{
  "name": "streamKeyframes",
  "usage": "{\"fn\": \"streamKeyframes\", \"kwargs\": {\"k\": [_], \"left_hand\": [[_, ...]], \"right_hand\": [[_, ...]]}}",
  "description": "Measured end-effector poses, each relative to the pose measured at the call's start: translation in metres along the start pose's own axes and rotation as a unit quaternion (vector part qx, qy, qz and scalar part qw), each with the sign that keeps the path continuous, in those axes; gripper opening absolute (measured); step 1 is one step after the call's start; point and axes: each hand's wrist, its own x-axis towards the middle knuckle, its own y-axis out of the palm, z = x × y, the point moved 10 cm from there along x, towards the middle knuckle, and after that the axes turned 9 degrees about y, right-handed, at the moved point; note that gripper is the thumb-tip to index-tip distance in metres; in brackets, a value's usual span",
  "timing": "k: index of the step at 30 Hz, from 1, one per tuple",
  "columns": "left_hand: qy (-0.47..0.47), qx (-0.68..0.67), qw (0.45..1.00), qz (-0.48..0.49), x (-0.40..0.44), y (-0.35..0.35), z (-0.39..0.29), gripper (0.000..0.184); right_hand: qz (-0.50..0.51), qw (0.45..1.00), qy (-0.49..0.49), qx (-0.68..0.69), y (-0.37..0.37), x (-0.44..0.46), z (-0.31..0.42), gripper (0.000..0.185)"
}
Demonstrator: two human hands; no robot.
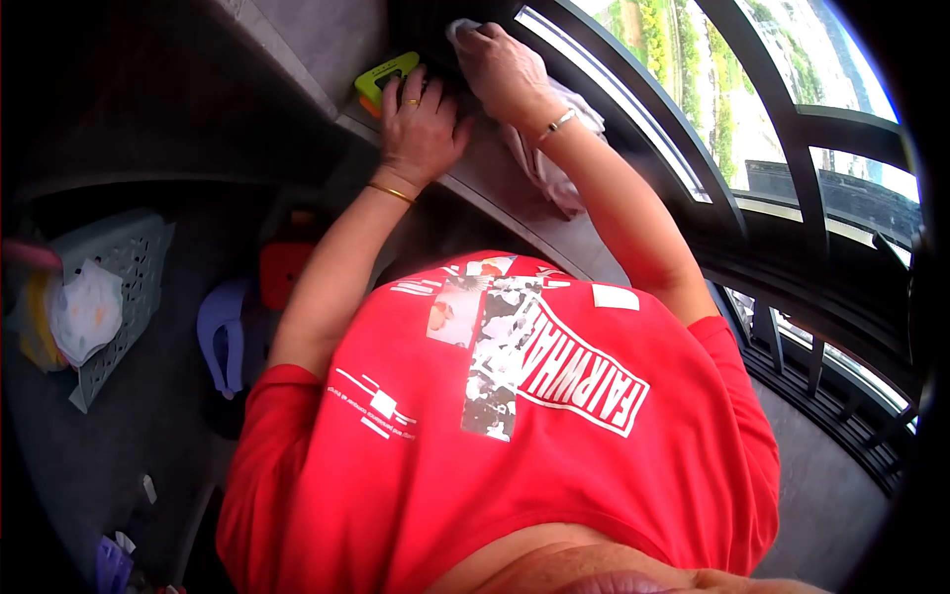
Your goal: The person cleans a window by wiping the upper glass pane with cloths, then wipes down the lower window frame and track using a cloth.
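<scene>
My left hand (424, 129), with a ring and a gold bracelet, has its fingers curled over the near edge of a flat lime-green object (377, 73). It has an orange part and a dark marking; its exact kind I cannot make out. My right hand (507, 74) is closed on a bunched whitish cloth (460, 28) beside the window frame. Only a small end of that cloth shows beyond the fingers. Below my right wrist, a crumpled pale pinkish cloth (542, 163) lies on the grey ledge (500, 198).
A black-barred window (727, 208) curves along the right. Down on the left stand a grey perforated basket (129, 267) with cloths, a purple curved item (220, 332) and a red object (284, 269). A stone edge (287, 59) juts out at upper left.
</scene>
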Motion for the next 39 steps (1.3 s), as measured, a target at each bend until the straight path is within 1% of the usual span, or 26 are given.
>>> {"fn": "streamKeyframes", "kwargs": {"k": [2,6,8,12,14,15,16,18,20,21,22,24,25,28,30,32,34,39], "left_hand": [[0.002,0.014,1.000,-0.019,0.004,-0.004,-0.003,0.037],[-0.007,0.009,1.000,-0.024,0.002,0.000,-0.004,0.036],[-0.007,0.024,1.000,-0.013,0.000,0.002,-0.002,0.033],[-0.003,0.036,0.999,-0.001,-0.002,0.006,-0.001,0.030],[-0.008,0.020,1.000,-0.009,-0.003,0.006,-0.002,0.029],[-0.010,0.018,1.000,-0.009,-0.004,0.006,-0.003,0.029],[-0.013,0.017,1.000,-0.008,-0.005,0.007,-0.002,0.029],[-0.020,0.011,1.000,-0.014,-0.005,0.007,-0.001,0.032],[-0.026,0.015,0.999,-0.024,-0.006,0.003,-0.001,0.033],[-0.031,0.019,0.999,-0.031,-0.006,0.000,-0.001,0.035],[-0.031,0.018,0.999,-0.028,-0.005,0.000,0.000,0.035],[-0.034,0.020,0.999,-0.030,-0.005,-0.001,0.000,0.038],[-0.036,0.023,0.999,-0.019,-0.005,0.001,0.000,0.040],[-0.051,0.039,0.998,-0.021,-0.005,0.001,0.000,0.041],[-0.051,0.040,0.998,-0.013,-0.005,0.004,0.000,0.041],[-0.054,0.046,0.997,-0.006,-0.006,0.005,0.000,0.041],[-0.053,0.044,0.997,0.018,-0.006,0.011,-0.001,0.041],[-0.058,0.035,0.997,0.026,-0.008,0.014,-0.001,0.039]], "right_hand": [[0.017,0.998,-0.012,-0.056,0.014,0.007,0.004,0.020],[0.050,0.994,-0.025,-0.089,0.018,0.013,0.008,0.021],[0.113,0.979,-0.014,-0.167,0.027,0.015,0.012,0.023],[0.127,0.977,0.001,-0.172,0.038,0.012,0.007,0.022],[0.157,0.965,0.031,-0.206,0.038,0.004,-0.013,0.025],[0.154,0.966,0.072,-0.192,0.032,0.003,-0.022,0.024],[0.145,0.967,0.077,-0.193,0.027,0.000,-0.027,0.024],[0.068,0.986,0.062,-0.141,0.019,-0.006,-0.032,0.024],[-0.048,0.996,0.007,-0.073,0.007,-0.014,-0.017,0.024],[-0.068,0.996,-0.022,-0.055,0.007,-0.015,-0.009,0.028],[-0.065,0.996,-0.020,-0.054,0.013,-0.012,-0.007,0.028],[-0.083,0.992,-0.082,-0.042,0.015,-0.008,0.014,0.033],[-0.035,0.994,-0.071,-0.079,0.024,-0.007,0.011,0.036],[-0.002,0.992,-0.060,-0.112,0.031,-0.002,0.006,0.036],[-0.007,0.991,-0.067,-0.117,0.024,-0.005,0.006,0.034],[0.062,0.987,-0.035,-0.141,0.030,-0.006,-0.006,0.033],[0.062,0.988,-0.037,-0.137,0.022,-0.016,-0.017,0.032],[0.083,0.990,-0.025,-0.111,0.017,-0.020,-0.026,0.030]]}}
